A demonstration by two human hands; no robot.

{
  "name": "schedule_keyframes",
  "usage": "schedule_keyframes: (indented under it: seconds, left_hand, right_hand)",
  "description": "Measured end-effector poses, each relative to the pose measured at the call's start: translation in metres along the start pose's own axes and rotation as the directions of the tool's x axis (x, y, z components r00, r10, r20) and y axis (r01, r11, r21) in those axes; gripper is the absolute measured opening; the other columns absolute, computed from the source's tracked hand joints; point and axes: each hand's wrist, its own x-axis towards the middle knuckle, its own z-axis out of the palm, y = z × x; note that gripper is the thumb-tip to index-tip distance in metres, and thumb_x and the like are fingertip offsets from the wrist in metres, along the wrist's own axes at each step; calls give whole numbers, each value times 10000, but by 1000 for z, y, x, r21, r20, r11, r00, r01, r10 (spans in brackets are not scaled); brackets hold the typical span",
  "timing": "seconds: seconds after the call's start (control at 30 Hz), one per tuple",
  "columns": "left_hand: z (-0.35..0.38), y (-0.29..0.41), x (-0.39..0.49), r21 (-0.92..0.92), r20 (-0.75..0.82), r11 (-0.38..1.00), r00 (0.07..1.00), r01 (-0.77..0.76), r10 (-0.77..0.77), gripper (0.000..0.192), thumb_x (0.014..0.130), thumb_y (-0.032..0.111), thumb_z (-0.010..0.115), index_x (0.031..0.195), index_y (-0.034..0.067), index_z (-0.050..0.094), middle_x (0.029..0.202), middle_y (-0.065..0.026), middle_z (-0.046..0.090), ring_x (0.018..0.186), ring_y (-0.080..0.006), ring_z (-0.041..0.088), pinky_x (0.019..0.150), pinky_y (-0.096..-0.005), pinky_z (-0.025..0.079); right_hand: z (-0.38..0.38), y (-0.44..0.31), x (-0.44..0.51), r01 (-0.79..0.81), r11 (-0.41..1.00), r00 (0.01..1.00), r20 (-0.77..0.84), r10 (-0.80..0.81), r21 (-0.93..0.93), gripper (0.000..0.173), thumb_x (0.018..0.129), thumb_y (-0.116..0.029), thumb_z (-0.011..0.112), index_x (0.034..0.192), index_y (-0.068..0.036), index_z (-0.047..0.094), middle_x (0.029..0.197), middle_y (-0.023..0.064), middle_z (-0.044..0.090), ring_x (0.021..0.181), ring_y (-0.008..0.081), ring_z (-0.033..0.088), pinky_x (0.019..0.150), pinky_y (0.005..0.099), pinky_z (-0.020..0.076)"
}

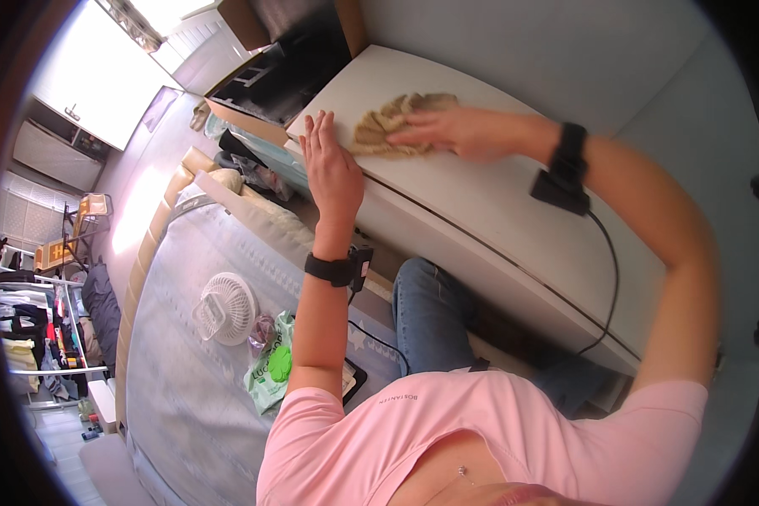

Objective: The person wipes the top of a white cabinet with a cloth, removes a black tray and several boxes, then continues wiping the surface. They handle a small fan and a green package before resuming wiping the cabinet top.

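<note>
A crumpled tan cloth [397, 123] lies on the white top of a long cabinet [481, 183]. My right hand [458, 131] presses flat on the cloth with spread fingers, slightly blurred, not closed around it. At the cabinet's front edge, near its far end, rests my left hand [329, 167], its fingers extended and nothing held. Both wrists bear black straps with a small device and a cable. What the left palm touches is partly hidden.
An open cardboard box [253, 120] with black contents adjoins the cabinet's end. On the bed [183, 386] are a white fan [226, 308] and a green plastic bag [269, 382]. A grey wall [544, 50] rises behind the cabinet. Clothes hang on a rack [69, 370].
</note>
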Motion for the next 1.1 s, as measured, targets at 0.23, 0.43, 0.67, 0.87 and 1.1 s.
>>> schedule_keyframes:
  seconds: [0.23,0.43,0.67,0.87,1.1]
  left_hand:
    - [3,0,0,-1,-1,1000,1000,5,-5,471,959,-38,399,1416,-7,510,1499,-222,524,1508,-397,351,1251,-530,249]
    - [1,0,0,16,10,1000,1000,-3,3,469,954,-39,406,1411,-11,509,1492,-220,530,1500,-401,361,1248,-531,256]
    - [0,-1,1,30,21,999,999,-35,34,477,944,-29,429,1414,-12,507,1490,-227,533,1494,-407,372,1239,-534,273]
    - [-2,-3,1,44,39,998,998,-44,42,463,952,-20,433,1407,-6,518,1495,-233,530,1487,-409,383,1232,-532,287]
    - [-1,-4,2,80,53,996,998,-49,45,407,969,-4,433,1361,-1,545,1496,-227,531,1483,-403,390,1229,-525,300]
  right_hand:
    - [3,-38,-108,-108,988,989,113,96,108,665,973,65,485,1536,-288,502,1667,100,352,1510,322,377,1176,412,404]
    - [-16,23,-64,-86,995,996,32,85,43,680,991,45,472,1556,-334,459,1676,129,326,1513,344,365,1205,433,369]
    - [-33,67,-13,-334,936,942,-23,334,-111,670,1034,-33,480,1606,-358,353,1678,129,318,1534,346,323,1228,445,331]
    - [-9,21,-73,-147,989,989,23,147,-11,717,993,6,516,1601,-344,369,1691,119,296,1538,345,317,1202,430,365]
    - [4,-53,-168,-325,930,943,136,304,171,653,1004,-11,522,1569,-328,439,1679,98,328,1529,313,342,1186,414,394]
